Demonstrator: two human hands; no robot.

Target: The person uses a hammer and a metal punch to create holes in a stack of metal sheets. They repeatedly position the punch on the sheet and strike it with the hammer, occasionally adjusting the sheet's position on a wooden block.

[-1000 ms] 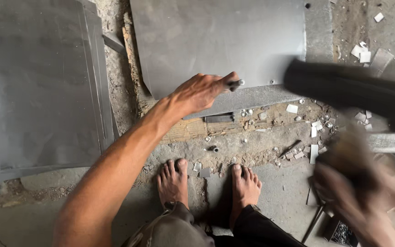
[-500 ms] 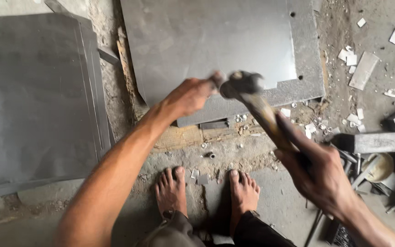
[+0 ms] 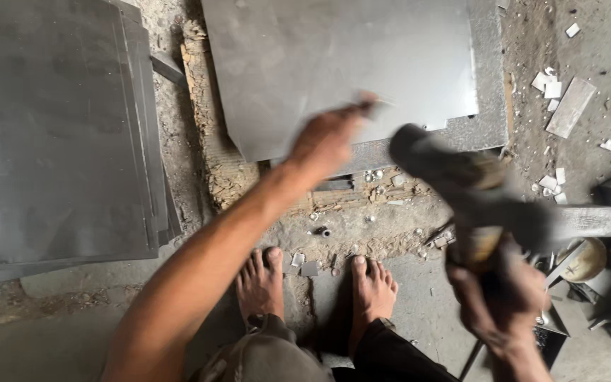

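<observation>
My left hand [image 3: 330, 138] pinches a small dark punch [image 3: 367, 106] against the near edge of a grey metal sheet [image 3: 341, 64] that lies on a thick metal block [image 3: 489, 106]. My right hand [image 3: 503, 301] grips the wooden handle of a hammer [image 3: 454, 177], which is raised and blurred to the right of the punch, its dark head pointing toward the sheet. My two bare feet [image 3: 316, 283] rest on the dirt floor below the sheet.
A stack of grey metal sheets [image 3: 58, 134] lies at the left. A worn wooden beam [image 3: 213, 141] runs beside the block. Small metal offcuts [image 3: 567, 106] are scattered at the right, with metal bars and tools [image 3: 595, 240] near my right hand.
The hammer head was down on the punch half a second ago; it has since swung back up and to the right. My left hand stays on the punch at the sheet's edge.
</observation>
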